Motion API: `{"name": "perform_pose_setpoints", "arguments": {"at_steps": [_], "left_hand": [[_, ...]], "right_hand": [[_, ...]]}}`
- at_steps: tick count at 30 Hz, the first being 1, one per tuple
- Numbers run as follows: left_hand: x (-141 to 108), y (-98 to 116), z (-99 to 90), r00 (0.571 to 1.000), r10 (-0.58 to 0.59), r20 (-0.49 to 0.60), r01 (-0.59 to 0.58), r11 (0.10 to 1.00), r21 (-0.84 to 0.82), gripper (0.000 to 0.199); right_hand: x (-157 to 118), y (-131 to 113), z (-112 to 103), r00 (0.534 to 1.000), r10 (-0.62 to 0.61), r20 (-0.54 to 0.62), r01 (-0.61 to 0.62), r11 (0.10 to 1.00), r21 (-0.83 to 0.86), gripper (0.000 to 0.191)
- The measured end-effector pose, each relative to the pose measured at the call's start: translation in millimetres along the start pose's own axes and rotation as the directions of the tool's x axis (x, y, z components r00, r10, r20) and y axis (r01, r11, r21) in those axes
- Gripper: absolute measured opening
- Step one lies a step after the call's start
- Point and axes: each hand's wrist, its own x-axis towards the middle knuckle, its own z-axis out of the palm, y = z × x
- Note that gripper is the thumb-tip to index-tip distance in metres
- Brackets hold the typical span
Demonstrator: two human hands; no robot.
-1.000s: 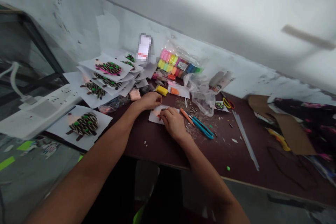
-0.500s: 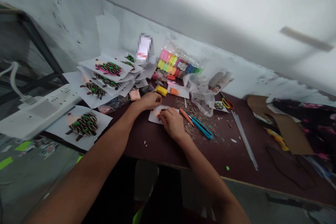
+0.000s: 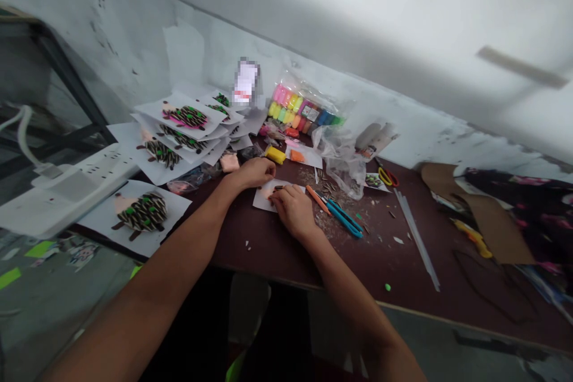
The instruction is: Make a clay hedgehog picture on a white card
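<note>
Brown table point(image 3: 275, 253), scuffed wall point(image 3: 219, 36), right hand point(image 3: 294, 209) over paper point(image 3: 261, 200)

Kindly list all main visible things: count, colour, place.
Paper: one, white, centre
Hedgehog sheets: several, white, left
Clay pack: one, multicoloured, back
Clay blocks: several, mixed, middle
Bag: one, clear, back
Phone: one, blurred, back
Scissors: one, yellow-red, right
Handled tools: three, orange/blue/yellow, right
Sticks: several, clear, right
Cardboard: one, brown, right
Cloth: one, black-pink, right
Power strip: one, white, left
Table: one, brown, centre
Left hand: one, bare, centre
Right hand: one, bare, centre
</note>
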Motion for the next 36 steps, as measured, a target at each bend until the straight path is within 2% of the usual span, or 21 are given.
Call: {"name": "perform_pose_setpoints", "arguments": {"at_steps": [8, 13, 16, 20, 24, 29, 32, 36], "left_hand": [[0, 1, -0.3, 1.0, -0.004, 0.001, 0.004, 0.999, 0.035, 0.021], [-1, 3, -0.9, 1.0, -0.018, -0.005, 0.019, 1.0, 0.025, 0.021], [-1, 3, -0.8, 1.0, -0.014, -0.005, 0.014, 1.0, 0.015, 0.02], [0, 0, -0.2, 1.0, 0.001, 0.0, -0.001, 1.0, -0.007, 0.02], [1, -3, 0.8, 1.0, -0.009, 0.008, 0.009, 1.0, -0.025, 0.023], [0, -4, 2.4, 1.0, 0.005, -0.012, -0.005, 1.0, -0.029, 0.02], [-2, -3, 2.2, 1.0, -0.007, -0.018, 0.007, 1.0, -0.03, 0.019], [-4, 0, 2.4, 1.0, -0.02, 0.01, 0.021, 0.998, -0.06, 0.018]], "right_hand": [[0, -1, 0, 1.0, -0.01, 0.02, 0.011, 0.999, -0.045, 0.022], [-1, -1, 0, 1.0, -0.003, 0.016, 0.004, 1.0, -0.013, 0.019], [-2, -2, -3, 1.0, 0.025, -0.015, -0.024, 0.999, 0.039, 0.012], [-2, 5, -11, 0.986, 0.13, -0.108, -0.12, 0.988, 0.095, 0.014], [-1, 27, -19, 0.94, 0.281, -0.196, -0.26, 0.957, 0.125, 0.018], [-4, 62, -26, 0.833, 0.485, -0.265, -0.492, 0.869, 0.044, 0.02], [-8, 77, -30, 0.785, 0.566, -0.253, -0.582, 0.813, 0.012, 0.021], [-13, 88, -32, 0.723, 0.668, -0.177, -0.676, 0.737, 0.019, 0.025]]}}
